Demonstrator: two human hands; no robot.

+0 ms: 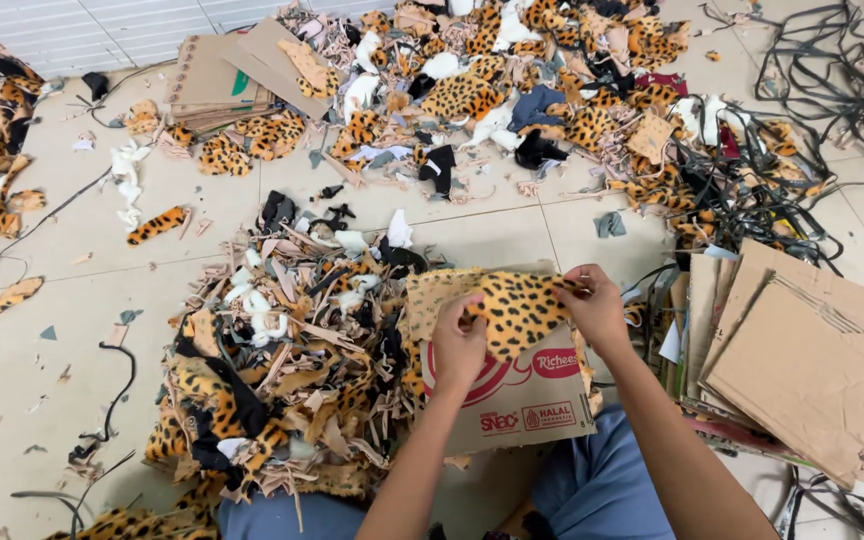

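Note:
Both my hands hold one piece of leopard-print fabric (517,310) above a printed cardboard sheet (522,400) resting on my lap. My left hand (458,345) pinches the fabric's lower left edge. My right hand (597,308) grips its upper right corner. The fabric is stretched flat between them, orange with black spots.
A heap of leopard-print, tan, black and white scraps (282,360) lies at my left. A larger scrap pile (512,90) spreads across the far floor. Stacked cardboard sheets (802,360) lie at my right, black straps (832,80) beyond. The floor is pale tile (42,330).

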